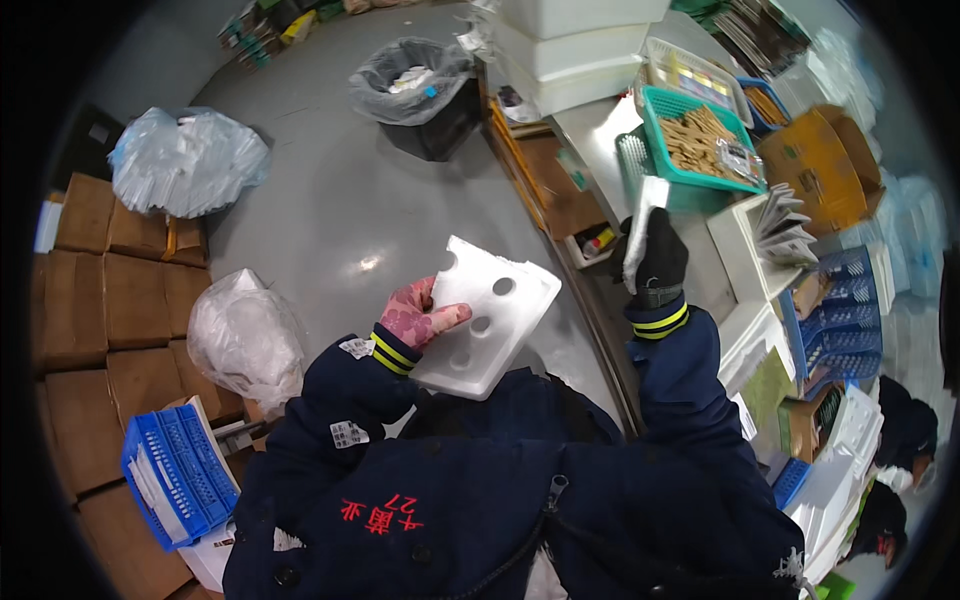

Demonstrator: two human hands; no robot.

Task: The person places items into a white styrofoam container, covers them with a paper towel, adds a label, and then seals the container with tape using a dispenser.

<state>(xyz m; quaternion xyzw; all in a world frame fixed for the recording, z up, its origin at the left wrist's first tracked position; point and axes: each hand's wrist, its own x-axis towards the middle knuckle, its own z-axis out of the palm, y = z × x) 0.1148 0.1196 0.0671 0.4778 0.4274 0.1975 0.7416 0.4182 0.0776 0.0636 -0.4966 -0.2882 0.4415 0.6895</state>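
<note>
A: Starting close in, what has the left hand (425,318) got?

B: It wears a pink patterned glove, and its fingers are closed around the near-left edge of a white foam tray (490,315) with round holes in it. The tray is held up in front of the chest, tilted, over the grey floor (340,200). Every hole I can see is empty.

A: And the right hand (652,258)?

B: Dark glove, raised to the right of the tray and apart from it. The fingers are curled shut on a thin white strip (640,225), foam or paper, I cannot tell which, that stands up out of the fist.

A: So how far along is the work?

B: My guess is early in this piece: tray picked up, nothing seated in it, the strip not yet set against anything.

A: What lies farther off?

B: Right and beyond, a worktable (600,130) carries a green basket (690,135) of brownish packs, with white foam boxes (570,45) stacked behind. On the far floor stands a black bin (420,90) with a clear liner. To the left, cardboard cartons (110,290), filled plastic bags (185,160) and a blue crate (175,475) nearer in.
</note>
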